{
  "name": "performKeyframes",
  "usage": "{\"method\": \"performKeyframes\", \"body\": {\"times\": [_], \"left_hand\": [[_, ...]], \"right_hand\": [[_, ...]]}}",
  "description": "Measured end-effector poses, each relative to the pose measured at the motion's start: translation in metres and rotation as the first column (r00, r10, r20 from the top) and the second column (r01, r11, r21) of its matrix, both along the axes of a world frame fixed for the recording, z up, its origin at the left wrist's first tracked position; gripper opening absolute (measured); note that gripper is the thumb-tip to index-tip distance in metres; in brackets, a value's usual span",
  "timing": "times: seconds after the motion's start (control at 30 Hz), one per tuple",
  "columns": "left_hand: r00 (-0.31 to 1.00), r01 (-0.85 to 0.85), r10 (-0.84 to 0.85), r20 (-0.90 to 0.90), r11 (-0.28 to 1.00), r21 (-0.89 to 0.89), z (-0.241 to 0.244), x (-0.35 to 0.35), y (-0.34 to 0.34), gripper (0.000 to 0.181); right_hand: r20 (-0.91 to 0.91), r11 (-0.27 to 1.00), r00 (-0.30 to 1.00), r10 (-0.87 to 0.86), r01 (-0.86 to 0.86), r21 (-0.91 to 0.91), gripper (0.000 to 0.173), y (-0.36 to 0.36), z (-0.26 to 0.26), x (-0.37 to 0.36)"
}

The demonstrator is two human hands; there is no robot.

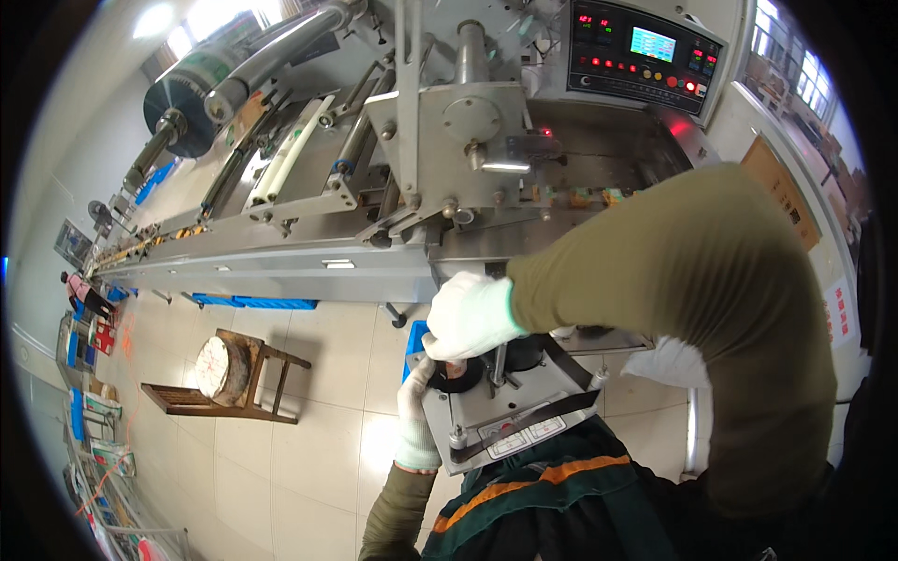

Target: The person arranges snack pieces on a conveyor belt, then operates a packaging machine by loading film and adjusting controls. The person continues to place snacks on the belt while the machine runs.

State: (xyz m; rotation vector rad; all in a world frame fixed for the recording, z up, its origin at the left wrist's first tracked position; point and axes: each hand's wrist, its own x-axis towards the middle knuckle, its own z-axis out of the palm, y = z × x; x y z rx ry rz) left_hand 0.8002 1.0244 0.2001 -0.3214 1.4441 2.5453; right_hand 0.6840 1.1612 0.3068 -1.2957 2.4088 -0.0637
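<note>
A flat metal plate assembly (484, 428), with black round spools, a central post and a black ribbon along its near edge, is in front of my body. My left hand (415, 393), in a white knit glove, grips the plate's left edge beside a black spool (459, 382). Over that same spool is my right hand (463, 315), also gloved, with curled fingers at its upper side. Whether the right fingers pinch the spool or only touch it cannot be told. A second black spool (523, 353) lies partly under the right forearm.
A long steel packaging machine (379, 270) with rollers runs across the top, its lit control panel (642, 56) at upper right. A wooden chair (256, 382) bearing a round cushion (223, 372) stands at left. Far left is another person (85, 293). A blue crate (415, 347) is behind my hands.
</note>
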Motion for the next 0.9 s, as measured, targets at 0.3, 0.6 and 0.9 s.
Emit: {"method": "performKeyframes", "body": {"times": [0.3,0.6,0.9], "left_hand": [[0.998,-0.012,-0.015,0.066,0.919,0.394,-0.008,0.003,-0.01,0.036],[0.995,0.008,-0.052,0.089,0.9,0.435,0.018,-0.002,0.003,0.051],[0.988,0.119,-0.148,0.051,0.922,0.368,0.025,-0.007,0.023,0.05]], "right_hand": [[-0.154,0.97,0.965,0.211,-0.187,0.154,0.055,-0.014,0.014,0.012],[0.117,0.971,0.966,-0.231,0.222,0.085,0.104,0.105,-0.002,0.026],[0.171,0.972,0.985,-0.036,0.074,-0.221,0.077,0.131,-0.013,0.036]]}}
